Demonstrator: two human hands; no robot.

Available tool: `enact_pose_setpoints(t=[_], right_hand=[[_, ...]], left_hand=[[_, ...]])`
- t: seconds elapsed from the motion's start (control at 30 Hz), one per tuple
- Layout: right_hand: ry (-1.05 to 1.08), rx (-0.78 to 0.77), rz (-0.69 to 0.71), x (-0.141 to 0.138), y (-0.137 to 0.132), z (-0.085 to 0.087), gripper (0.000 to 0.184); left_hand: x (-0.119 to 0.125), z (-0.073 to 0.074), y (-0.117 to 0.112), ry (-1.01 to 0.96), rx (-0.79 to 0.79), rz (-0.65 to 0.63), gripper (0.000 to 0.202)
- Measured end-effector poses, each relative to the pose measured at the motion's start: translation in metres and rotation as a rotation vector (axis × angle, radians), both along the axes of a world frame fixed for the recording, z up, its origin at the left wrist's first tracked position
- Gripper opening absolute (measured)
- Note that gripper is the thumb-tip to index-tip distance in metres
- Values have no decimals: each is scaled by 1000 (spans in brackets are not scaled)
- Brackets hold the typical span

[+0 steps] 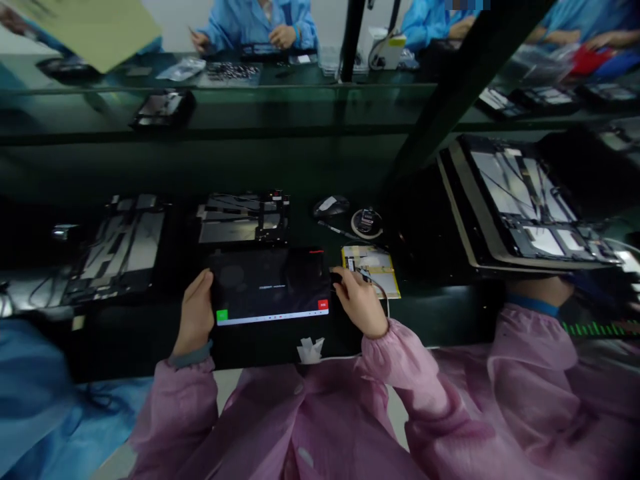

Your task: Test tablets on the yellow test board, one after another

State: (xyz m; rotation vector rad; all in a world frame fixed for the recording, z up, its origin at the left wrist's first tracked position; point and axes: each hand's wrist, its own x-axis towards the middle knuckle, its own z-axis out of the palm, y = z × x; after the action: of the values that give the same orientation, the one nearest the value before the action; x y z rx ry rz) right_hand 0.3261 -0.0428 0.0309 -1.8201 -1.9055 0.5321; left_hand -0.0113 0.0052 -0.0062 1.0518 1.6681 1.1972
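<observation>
A tablet [270,277] with its screen lit lies tilted toward me at the middle of the bench. Its dark screen shows a line of small text, a green box at lower left and a red box at lower right. My left hand [197,310] grips the tablet's left edge, thumb near the front. At the right edge my right hand [361,300] has its fingers pinched close to the tablet's side; what sits between them is too dark to make out. A pale cable [386,297] curves beside this hand. Behind it lies a yellow-edged battery-like panel [384,268].
Opened tablets with bare insides lie at left [123,247] and behind the tablet [243,219]. A computer mouse [331,205] and a coiled cable [367,223] are farther back. Stacked trays with an opened device [530,193] stand right. Co-workers sit on both sides and opposite.
</observation>
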Motion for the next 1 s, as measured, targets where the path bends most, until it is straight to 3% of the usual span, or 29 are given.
enact_pose_setpoints(t=[0.13,0.27,0.33,0.47,0.53,0.8,1.0], right_hand=[[-251,-4,69,2,1,-2,25],[-271,54,90,6,8,-10,26],[-204,105,113,9,11,-15,26],[-116,168,130,15,18,-23,27],[-102,176,130,17,21,-24,28],[-115,157,111,19,26,-21,30],[-87,134,79,20,29,-19,33]], left_hand=[[14,7,7,-299,-41,108,33],[14,14,11,-457,-36,-10,33],[9,20,10,-519,-30,-122,40],[-2,26,5,-708,1,-488,66],[-5,25,3,-781,-4,-555,74],[-9,25,-3,-746,-121,-676,93],[-11,23,-2,-700,-77,-732,100]])
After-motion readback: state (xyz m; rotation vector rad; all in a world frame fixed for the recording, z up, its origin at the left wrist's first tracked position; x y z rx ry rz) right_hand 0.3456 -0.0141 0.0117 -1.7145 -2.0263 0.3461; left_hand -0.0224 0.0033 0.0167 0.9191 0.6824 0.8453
